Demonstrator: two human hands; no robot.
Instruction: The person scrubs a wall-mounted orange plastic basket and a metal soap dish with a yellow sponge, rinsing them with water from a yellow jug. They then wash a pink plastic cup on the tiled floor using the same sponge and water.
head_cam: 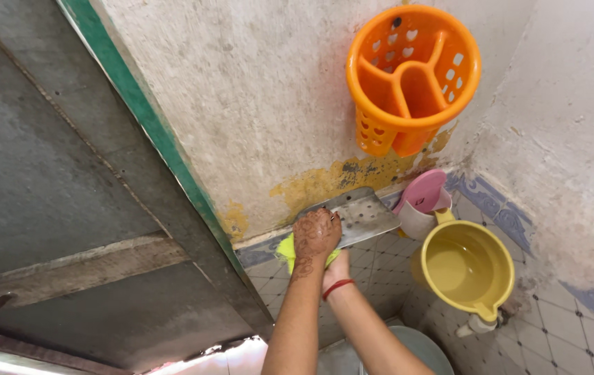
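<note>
Scrubbing step judged in hand: flat perforated metal plate (363, 214) is pressed by left hand (315, 235), yellow-green cloth (287, 248) bunched beneath; right hand (336, 269) mostly hidden, grip unclear; rinse likely needed.

A home washing corner, judging by the patterned tiled floor (380, 267), stained plaster wall (255, 104) (paint flaking low down), an orange utensil basket (411, 76) hung at one o'clock and a yellow mug (465, 267) at four o'clock.
</note>
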